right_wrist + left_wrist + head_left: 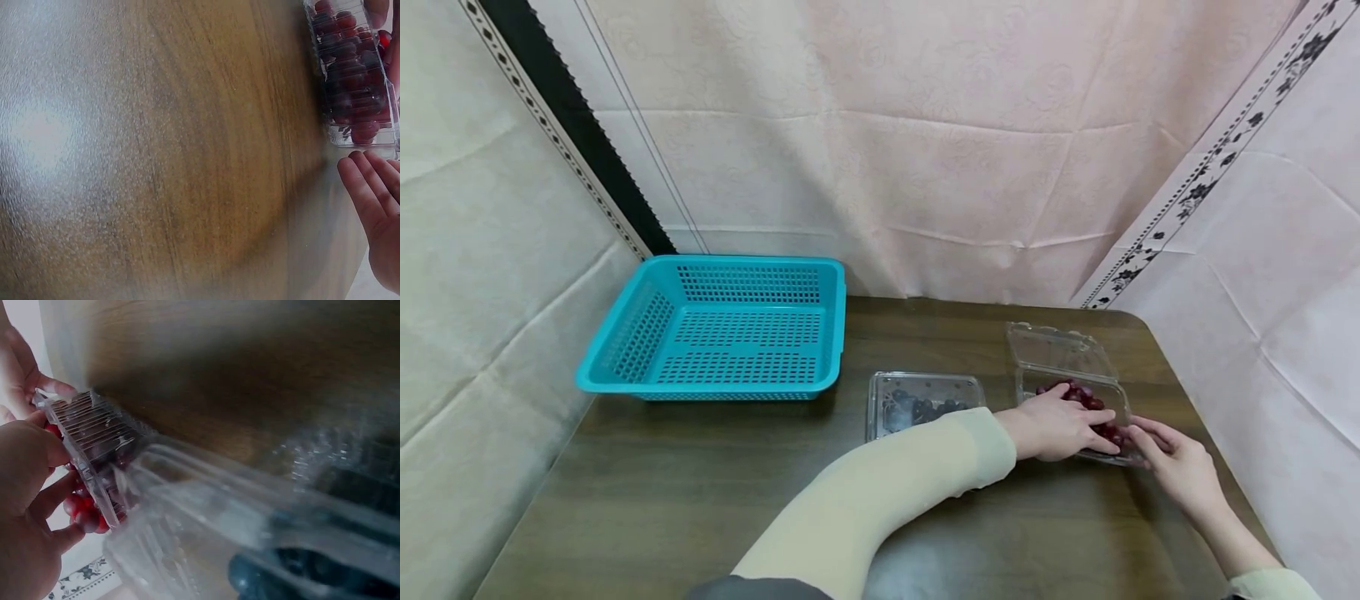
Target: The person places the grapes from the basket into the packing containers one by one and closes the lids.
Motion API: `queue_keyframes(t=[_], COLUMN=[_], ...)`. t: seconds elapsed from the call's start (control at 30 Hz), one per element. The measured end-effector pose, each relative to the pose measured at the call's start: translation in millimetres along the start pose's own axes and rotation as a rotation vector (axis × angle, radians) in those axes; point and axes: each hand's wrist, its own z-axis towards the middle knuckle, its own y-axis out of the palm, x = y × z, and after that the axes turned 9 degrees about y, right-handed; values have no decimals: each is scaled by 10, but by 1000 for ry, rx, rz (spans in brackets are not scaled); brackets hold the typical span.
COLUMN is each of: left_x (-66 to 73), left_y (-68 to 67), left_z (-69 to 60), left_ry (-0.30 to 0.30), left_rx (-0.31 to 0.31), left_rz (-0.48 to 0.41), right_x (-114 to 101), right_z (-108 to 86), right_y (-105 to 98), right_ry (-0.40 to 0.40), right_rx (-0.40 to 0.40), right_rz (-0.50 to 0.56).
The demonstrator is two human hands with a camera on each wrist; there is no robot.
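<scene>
Dark red grapes fill a clear plastic clamshell box on the table's right side; its lid is tipped back. My left hand reaches over the box with spread fingers touching the grapes. In the left wrist view, red grapes show between the thumb and fingers. My right hand is at the box's right end. Its straight fingers lie against or very near the end wall; the thumb is by the rim. Left of it, a second clear box with dark grapes is partly hidden by my left forearm.
A turquoise perforated basket stands at the table's back left. The brown wooden table meets pale patterned cloth at the back and both sides. My left sleeve crosses the front of the table.
</scene>
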Motion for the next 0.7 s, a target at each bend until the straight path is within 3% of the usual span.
queue_keyframes(t=[0.27, 0.43, 0.6, 0.7], left_x=[-15, -119, -272, -392], left_y=[6, 8, 8, -3], left_z=[-68, -130, -193, -241], left_ry=[38, 42, 7, -60], left_rx=[65, 128, 186, 231], left_rz=[37, 92, 23, -66], right_x=[19, 2, -5, -4], right_z=[-8, -9, -13, -17], right_y=[-10, -11, -7, -7], right_ry=[-2, 1, 2, -6], right_rx=[-1, 0, -5, -1], right_rz=[26, 16, 2, 6])
